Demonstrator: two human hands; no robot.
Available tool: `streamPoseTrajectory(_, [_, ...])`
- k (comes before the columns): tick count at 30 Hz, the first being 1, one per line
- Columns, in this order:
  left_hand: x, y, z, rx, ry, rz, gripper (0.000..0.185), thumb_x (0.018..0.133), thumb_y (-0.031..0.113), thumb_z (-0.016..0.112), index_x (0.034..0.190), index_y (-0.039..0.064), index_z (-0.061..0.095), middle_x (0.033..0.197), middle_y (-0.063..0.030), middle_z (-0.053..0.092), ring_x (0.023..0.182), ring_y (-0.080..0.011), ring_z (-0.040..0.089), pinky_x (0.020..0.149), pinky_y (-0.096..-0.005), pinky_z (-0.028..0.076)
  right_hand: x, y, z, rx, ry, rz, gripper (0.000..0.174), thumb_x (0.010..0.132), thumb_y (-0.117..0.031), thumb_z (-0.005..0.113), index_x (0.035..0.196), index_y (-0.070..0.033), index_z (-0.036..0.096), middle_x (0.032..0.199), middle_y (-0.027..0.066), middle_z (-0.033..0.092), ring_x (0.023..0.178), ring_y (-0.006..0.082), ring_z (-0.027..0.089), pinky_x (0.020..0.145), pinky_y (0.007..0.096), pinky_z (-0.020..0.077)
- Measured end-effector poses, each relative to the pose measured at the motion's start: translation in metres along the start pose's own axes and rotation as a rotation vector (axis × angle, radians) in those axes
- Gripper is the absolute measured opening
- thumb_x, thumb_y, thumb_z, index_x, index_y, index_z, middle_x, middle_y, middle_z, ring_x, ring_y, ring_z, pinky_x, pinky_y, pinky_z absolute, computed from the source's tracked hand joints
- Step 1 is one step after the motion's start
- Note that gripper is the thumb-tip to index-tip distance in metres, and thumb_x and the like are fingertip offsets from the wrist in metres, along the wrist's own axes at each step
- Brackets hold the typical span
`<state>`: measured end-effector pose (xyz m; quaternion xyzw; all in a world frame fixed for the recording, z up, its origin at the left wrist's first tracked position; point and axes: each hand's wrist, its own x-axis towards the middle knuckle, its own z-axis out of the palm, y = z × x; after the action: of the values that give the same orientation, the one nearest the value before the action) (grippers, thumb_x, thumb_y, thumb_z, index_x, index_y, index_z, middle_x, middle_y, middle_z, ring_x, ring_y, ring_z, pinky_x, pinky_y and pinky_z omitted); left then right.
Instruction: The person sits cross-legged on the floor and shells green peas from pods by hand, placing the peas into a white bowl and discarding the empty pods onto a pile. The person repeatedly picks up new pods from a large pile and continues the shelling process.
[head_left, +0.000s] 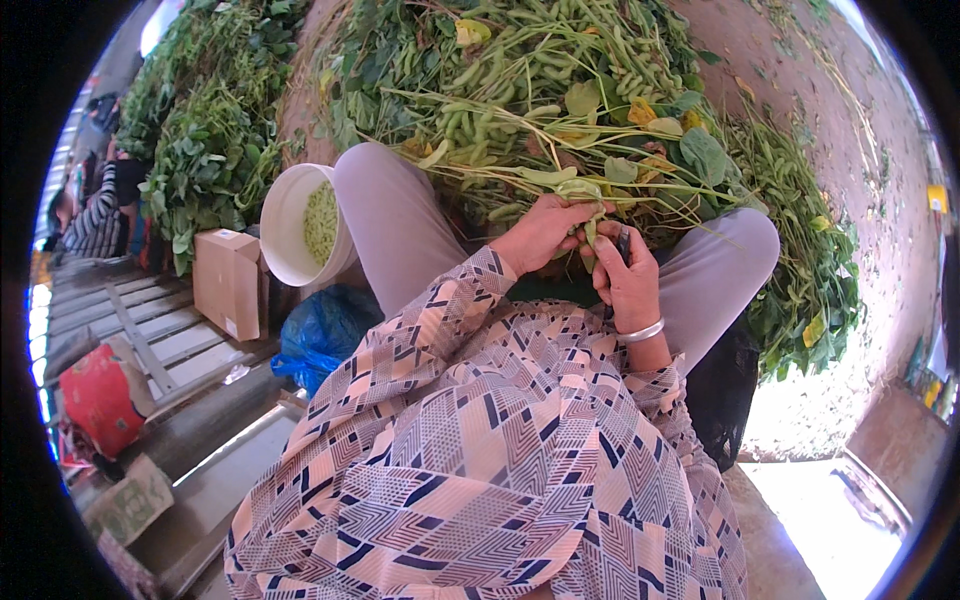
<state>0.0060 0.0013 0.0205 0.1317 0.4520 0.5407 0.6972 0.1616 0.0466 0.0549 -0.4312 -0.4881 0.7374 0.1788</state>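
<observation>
My left hand (541, 231) is closed on green bean pods, just above my lap. Close at its right, my right hand (624, 276), with a metal bangle on the wrist, holds a dark-handled tool (623, 244), its working end hidden. A green pod (591, 234) hangs between the fingers of both hands. Beyond them lies a large heap of cut bean plants (510, 82) with pods, stems and some yellow leaves. A white plastic bucket (279, 225) with shelled green beans (322, 223) inside stands tilted beside my left knee.
Another leafy plant heap (210, 150) lies at upper left. Beside the bucket are a cardboard box (225, 281) and a blue plastic bag (322, 330). More plants (802, 285) lie past my right knee. A person in a striped top (97, 217) is at far left.
</observation>
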Motion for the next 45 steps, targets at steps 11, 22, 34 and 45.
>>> streamPoseTrajectory(11, [0.009,-0.014,0.001,-0.184,0.033,0.065,0.028,0.092,0.011,0.052,0.117,-0.002,0.057,0.110,-0.0071,0.062,0.096,-0.0190,0.063,0.077,-0.0295,0.052,-0.004,0.009,0.008,-0.303,0.156,-0.300,0.018,0.092,-0.015,0.060,0.100,0.001,0.060,0.071,-0.0003,0.057,0.052,0.0041,0.047,0.049,0.0189,0.0388])
streamPoseTrajectory(22, [0.027,-0.027,0.009,-0.452,0.217,0.033,0.030,0.086,0.012,0.042,0.107,-0.001,0.059,0.098,-0.0095,0.062,0.079,-0.0205,0.060,0.071,-0.0328,0.051,0.010,0.021,0.011,-0.603,0.220,-0.606,0.014,0.088,-0.010,0.060,0.096,0.001,0.055,0.076,0.0145,0.060,0.067,0.0268,0.059,0.063,0.0341,0.0484])
streamPoseTrajectory(34, [0.031,-0.028,0.013,-0.673,0.123,0.107,0.030,0.081,0.008,0.042,0.104,-0.004,0.057,0.091,-0.0120,0.059,0.077,-0.0216,0.057,0.071,-0.0352,0.051,0.017,0.023,0.021,-0.599,0.314,-0.676,0.020,0.083,-0.004,0.064,0.097,-0.002,0.050,0.073,0.0082,0.053,0.060,0.0173,0.051,0.060,0.0297,0.0467])
streamPoseTrajectory(45, [0.015,-0.031,0.022,-0.701,0.081,0.006,0.022,0.081,0.010,0.044,0.096,0.003,0.059,0.084,-0.0042,0.061,0.072,-0.0170,0.057,0.059,-0.0288,0.046,0.020,0.028,0.004,-0.646,0.333,-0.644,0.026,0.083,-0.011,0.064,0.104,-0.004,0.051,0.081,0.0168,0.063,0.072,0.0330,0.065,0.065,0.0377,0.0517])
